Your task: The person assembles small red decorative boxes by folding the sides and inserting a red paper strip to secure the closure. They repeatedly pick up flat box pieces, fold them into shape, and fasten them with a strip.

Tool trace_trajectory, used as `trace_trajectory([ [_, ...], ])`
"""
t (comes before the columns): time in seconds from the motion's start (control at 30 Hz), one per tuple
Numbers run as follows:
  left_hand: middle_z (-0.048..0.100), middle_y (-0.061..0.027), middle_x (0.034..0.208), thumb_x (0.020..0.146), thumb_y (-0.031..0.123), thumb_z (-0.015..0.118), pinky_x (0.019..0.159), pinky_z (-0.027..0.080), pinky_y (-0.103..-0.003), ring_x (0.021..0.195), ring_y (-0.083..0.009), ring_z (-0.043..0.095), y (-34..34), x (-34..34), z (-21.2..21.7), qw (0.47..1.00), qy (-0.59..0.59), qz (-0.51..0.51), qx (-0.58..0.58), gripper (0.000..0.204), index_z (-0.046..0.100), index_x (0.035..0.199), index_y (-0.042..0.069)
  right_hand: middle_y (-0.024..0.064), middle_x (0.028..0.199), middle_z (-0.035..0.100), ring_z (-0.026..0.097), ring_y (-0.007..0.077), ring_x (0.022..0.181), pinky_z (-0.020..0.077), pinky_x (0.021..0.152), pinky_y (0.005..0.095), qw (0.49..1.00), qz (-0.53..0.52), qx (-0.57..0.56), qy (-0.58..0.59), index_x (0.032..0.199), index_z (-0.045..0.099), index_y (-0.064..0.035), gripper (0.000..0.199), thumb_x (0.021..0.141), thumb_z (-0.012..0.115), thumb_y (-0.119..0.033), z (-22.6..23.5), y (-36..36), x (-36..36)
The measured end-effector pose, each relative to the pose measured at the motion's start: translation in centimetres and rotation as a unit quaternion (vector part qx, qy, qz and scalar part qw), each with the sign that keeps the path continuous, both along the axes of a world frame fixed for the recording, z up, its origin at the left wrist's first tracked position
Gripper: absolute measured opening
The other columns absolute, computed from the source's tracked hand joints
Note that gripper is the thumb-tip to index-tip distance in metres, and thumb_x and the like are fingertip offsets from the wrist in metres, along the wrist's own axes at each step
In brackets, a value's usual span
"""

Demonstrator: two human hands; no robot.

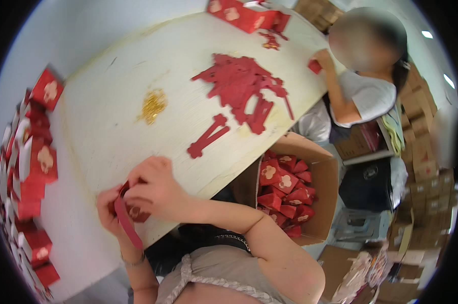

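Both my hands are together at the table's near edge, closed around a small red paper box. My left hand grips its left side. From above, my right hand reaches over it, with bent fingers at its top. A red strip hangs down from the box beside my left hand. The fingertips partly cover the box, so exactly how the strip joins it cannot be seen. Farther up the table lie a few loose red strips and a small heap of gold-coloured metal bits.
A big pile of red strips lies mid-table. Red boxes line the left side; another row stands at the far end. A carton of red boxes sits at my right. A co-worker holds a red piece across the corner.
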State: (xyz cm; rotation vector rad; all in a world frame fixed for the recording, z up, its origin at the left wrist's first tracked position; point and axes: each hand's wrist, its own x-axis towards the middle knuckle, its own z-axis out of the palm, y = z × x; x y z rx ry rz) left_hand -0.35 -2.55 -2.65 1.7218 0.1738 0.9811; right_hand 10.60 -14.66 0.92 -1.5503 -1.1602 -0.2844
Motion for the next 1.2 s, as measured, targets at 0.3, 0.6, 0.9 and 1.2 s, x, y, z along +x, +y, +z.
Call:
trace_trajectory([
  [0.3, 0.066, -0.0121, 0.102, 0.097, 0.009, 0.05, 0.077, 0.049, -0.026, 0.087, -0.0139, 0.061, 0.2, 0.9, 1.3, 0.997, 0.012, -0.018, -0.075, 0.012, 0.057, 0.098, 0.0, 0.0045, 0.109, 0.054, 0.044, 0.0263, 0.107, 0.031, 0.091, 0.0378, 0.997, 0.01, -0.043, 0.066, 0.08, 0.073, -0.0156, 0.019, 0.065, 0.076, -0.004, -0.3, 0.3, -0.5],
  [0.6, 0.065, -0.0125, 0.101, 0.096, 0.01, 0.051, 0.078, 0.05, -0.026, 0.087, -0.0154, 0.061, -1.3, 1.1, 1.8, 0.997, 0.044, 0.014, -0.057, 0.012, 0.058, 0.096, 0.0, 0.0094, 0.117, 0.054, 0.046, 0.0302, 0.112, 0.0311, 0.094, 0.0413, 0.997, -0.006, -0.02, 0.071, 0.078, 0.072, -0.0145, 0.015, 0.064, 0.077, -0.01, -0.7, -0.1, -0.5],
  [0.9, 0.061, -0.0158, 0.108, 0.095, 0.006, 0.048, 0.089, 0.048, -0.035, 0.1, -0.0226, 0.058, 0.1, 1.0, -0.8, 0.999, -0.015, -0.028, 0.007, 0.012, 0.053, 0.104, 0.0, 0.0048, 0.115, 0.054, 0.044, 0.0265, 0.114, 0.0286, 0.097, 0.0428, 0.997, 0.009, 0.048, 0.057, 0.077, 0.067, -0.0123, 0.013, 0.068, 0.074, -0.007, -1.2, -0.1, -0.4],
  [1.2, 0.06, -0.0125, 0.105, 0.093, 0.001, 0.051, 0.084, 0.047, -0.031, 0.092, -0.0188, 0.057, 1.0, 0.3, -2.1, 0.998, 0.019, 0.052, 0.044, 0.012, 0.053, 0.105, 0.001, 0.003, 0.113, 0.053, 0.045, 0.0244, 0.112, 0.0276, 0.096, 0.0451, 0.995, 0.054, 0.065, 0.053, 0.077, 0.067, -0.0148, 0.013, 0.069, 0.073, -0.006, -1.8, 0.1, 0.2],
])
